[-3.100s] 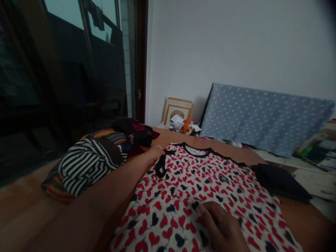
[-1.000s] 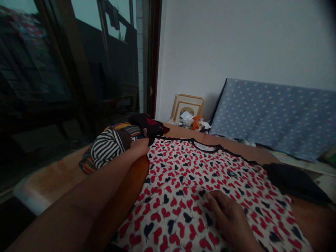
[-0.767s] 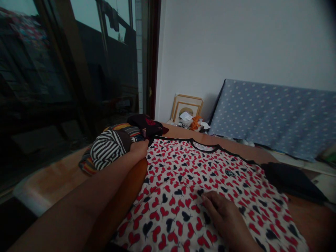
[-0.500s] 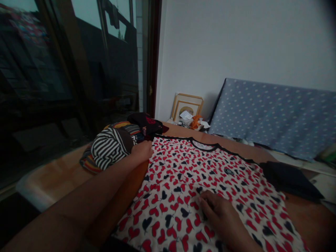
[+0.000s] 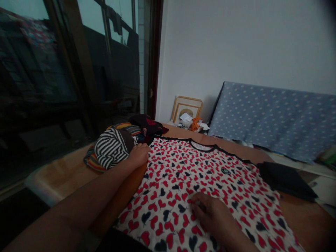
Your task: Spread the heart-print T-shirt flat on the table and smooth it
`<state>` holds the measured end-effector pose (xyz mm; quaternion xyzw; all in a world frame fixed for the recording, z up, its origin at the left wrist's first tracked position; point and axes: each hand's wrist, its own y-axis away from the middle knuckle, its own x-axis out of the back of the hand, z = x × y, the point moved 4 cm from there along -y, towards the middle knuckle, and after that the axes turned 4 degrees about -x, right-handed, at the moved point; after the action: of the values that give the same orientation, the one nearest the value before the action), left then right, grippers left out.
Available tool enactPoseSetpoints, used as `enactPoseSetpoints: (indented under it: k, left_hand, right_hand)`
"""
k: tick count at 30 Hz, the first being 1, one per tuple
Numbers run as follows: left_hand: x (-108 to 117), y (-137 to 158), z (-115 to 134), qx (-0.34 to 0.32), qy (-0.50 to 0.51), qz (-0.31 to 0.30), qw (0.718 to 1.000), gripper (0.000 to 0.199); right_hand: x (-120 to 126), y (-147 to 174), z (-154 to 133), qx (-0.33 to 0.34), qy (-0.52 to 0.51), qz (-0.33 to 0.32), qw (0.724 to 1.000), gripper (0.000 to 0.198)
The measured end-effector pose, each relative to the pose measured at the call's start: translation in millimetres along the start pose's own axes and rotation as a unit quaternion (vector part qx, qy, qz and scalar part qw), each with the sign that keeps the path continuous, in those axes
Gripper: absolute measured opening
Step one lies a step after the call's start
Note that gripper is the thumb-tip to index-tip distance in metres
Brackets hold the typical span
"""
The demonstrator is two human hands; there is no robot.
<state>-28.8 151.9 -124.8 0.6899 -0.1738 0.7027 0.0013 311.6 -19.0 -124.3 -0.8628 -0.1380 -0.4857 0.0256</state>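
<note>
A pale top [image 5: 173,182] printed with red and dark hearts lies spread flat on the table, its black-trimmed neckline facing away from me. At its upper left edge is my left hand [image 5: 139,154], fingers bent over the border of the fabric near the shoulder. My right hand [image 5: 214,211] rests over the middle of the garment, its fingers curled together with the thumb on the cloth. How much fabric sits between those fingers is hidden. A small round dark badge [image 5: 225,171] shows on the chest.
Left of the top are a bundled black-and-white striped garment [image 5: 111,148] and a dark maroon cloth [image 5: 145,124]. Dark folded fabric [image 5: 287,180] lies at the right. Behind stand picture frames [image 5: 187,106] and a blue dotted cover [image 5: 273,119]. A glass door [image 5: 105,70] is at the left.
My left hand has loosened from a tight fist to more extended fingers at the top's edge. The right hand has shifted slightly left over the cloth. The view has moved a little.
</note>
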Motion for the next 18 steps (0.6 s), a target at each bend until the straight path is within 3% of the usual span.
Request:
enactPoseSetpoints:
  k: [9,18]
  left_hand:
    - [0,18,-2,-0.018,0.018,-0.01,1.0,0.028]
    - [0,33,10,-0.012,0.069,-0.003,0.998,0.029]
  right_hand:
    - [1,7,-9,-0.009,0.025,-0.014,1.0,0.021]
    - [2,12,-10,0.04,-0.002,-0.007,0.999,0.02]
